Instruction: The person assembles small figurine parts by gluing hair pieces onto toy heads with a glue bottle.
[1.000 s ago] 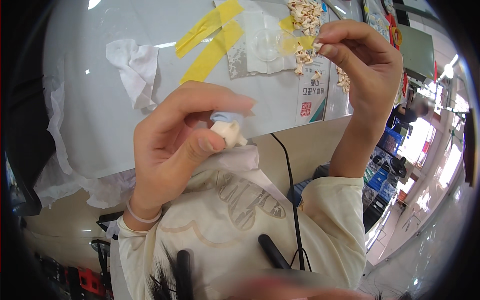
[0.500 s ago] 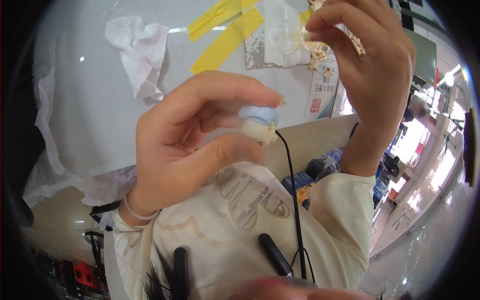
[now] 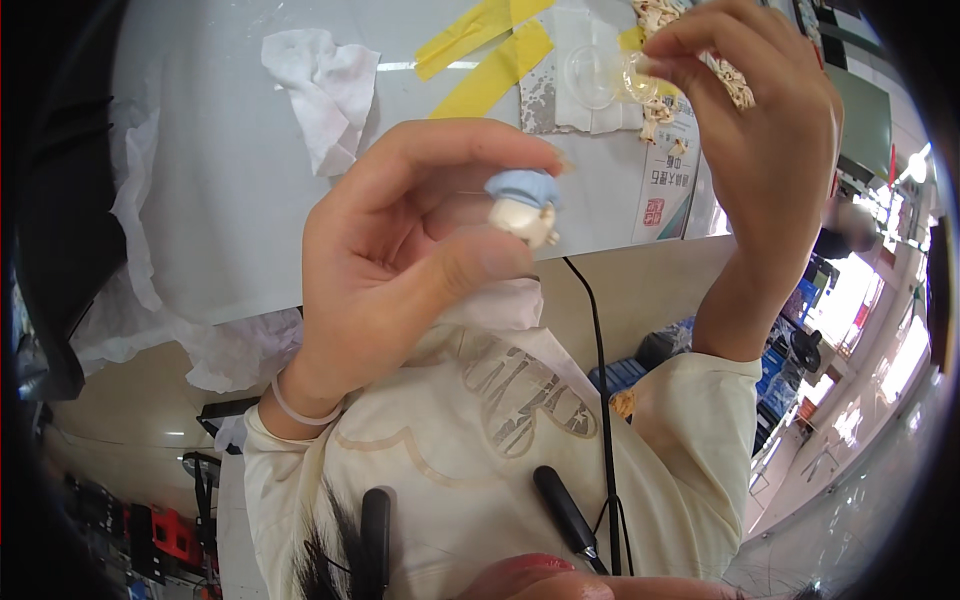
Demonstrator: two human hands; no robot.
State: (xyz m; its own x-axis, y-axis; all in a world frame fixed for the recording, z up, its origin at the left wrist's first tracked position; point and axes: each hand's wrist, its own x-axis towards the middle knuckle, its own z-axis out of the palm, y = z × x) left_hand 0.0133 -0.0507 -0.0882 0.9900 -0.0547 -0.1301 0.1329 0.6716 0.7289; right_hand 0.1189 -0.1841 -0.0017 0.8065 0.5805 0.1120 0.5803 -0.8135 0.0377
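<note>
Between the thumb and fingers of my left hand (image 3: 385, 235) is a small toy figure part (image 3: 522, 208), with a pale blue cap-like top and a cream lower part with small knobs. My thumb hides some of its underside. At the upper right, the thumb and forefinger of my right hand (image 3: 755, 95) come together beside a clear round dish (image 3: 640, 78). Whatever is in that pinch is too small to make out. Another clear round dish (image 3: 592, 76) lies on a white sheet (image 3: 565, 20) just left of it.
A crumpled white cloth (image 3: 325, 100) lies left on the grey table (image 3: 215, 210), with yellow tape strips (image 3: 490, 75) to its right. Several small cream pieces (image 3: 735, 85) lie by my right hand. A black cable (image 3: 603, 380) hangs in front of my shirt; blue crates (image 3: 622, 374) stand below.
My left hand has risen with the toy part, which is turned slightly. The whole view has shifted, so the table appears further right. My right hand keeps its pinch by the dish.
</note>
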